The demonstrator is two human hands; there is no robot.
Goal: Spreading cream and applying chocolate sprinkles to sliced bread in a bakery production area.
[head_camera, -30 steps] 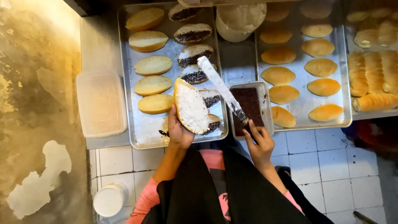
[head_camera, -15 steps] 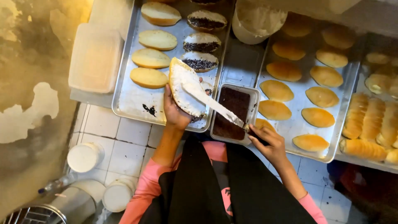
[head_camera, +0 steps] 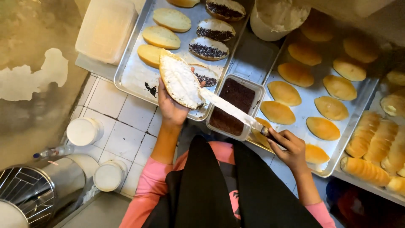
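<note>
Holding creamed bun (head_camera: 180, 80) in left hand (head_camera: 171, 109) | right hand (head_camera: 289, 147) grasping knife (head_camera: 231, 110), tip up-left

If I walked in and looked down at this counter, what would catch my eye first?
Probably the split bun thick with white cream, held up in the left hand at the centre, while the right hand lays a long cream-coated knife against its edge. Just below the knife sits a small rectangular tub of dark chocolate sprinkles, and to the right a metal tray carries rows of plain golden buns.
</note>
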